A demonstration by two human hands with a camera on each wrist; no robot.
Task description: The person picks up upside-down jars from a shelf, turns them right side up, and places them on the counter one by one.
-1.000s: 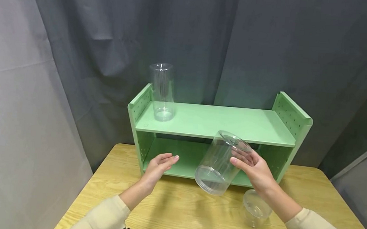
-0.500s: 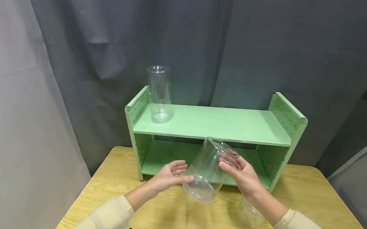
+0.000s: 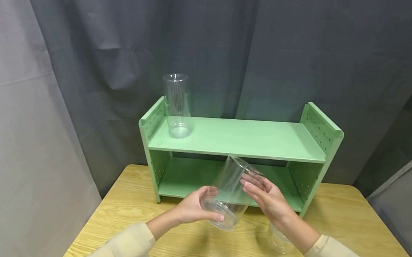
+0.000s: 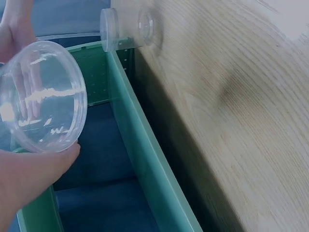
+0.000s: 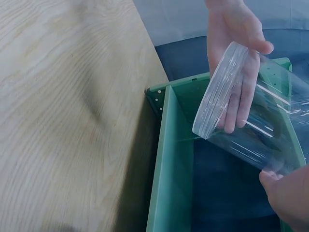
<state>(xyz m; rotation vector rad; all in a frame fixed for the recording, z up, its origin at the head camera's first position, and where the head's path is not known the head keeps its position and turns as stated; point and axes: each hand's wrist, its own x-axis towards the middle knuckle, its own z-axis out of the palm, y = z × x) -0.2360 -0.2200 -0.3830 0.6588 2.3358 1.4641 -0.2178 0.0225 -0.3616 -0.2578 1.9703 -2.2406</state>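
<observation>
Backdrop: dark grey curtains (image 3: 302,52) hang behind everything, with a paler grey panel (image 3: 25,133) on the left.
Surface: light wooden table (image 3: 184,245), grain running across it; the left wrist view shows the same wood (image 4: 241,96).
Shelf: green metal two-tier shelf with perforated side panels (image 3: 240,140) stands at the far edge of the table, against the curtains.
On the top tier: tall clear plastic cylinder (image 3: 176,105), upright at the left end, just beside the left side panel.
Held thing: wide clear plastic jar with a ribbed rim (image 3: 232,193), tilted in the air in front of the lower tier, above the table, its rimmed end lowest and turned toward the person. It also shows in the left wrist view (image 4: 43,96) and the right wrist view (image 5: 251,116).
Left hand: left hand (image 3: 195,206) cups the rimmed end, thumb along the lower edge and fingers (image 5: 236,104) behind the wall, curled round it.
Right hand: right hand (image 3: 267,197) grasps the jar's upper side, fingers spread along the clear wall.
Sleeves: both forearms wear cream sleeves (image 3: 128,245).
Beneath the right wrist: small clear plastic container (image 3: 279,241) on the table, partly hidden by the forearm; its shape is hard to make out.
</observation>
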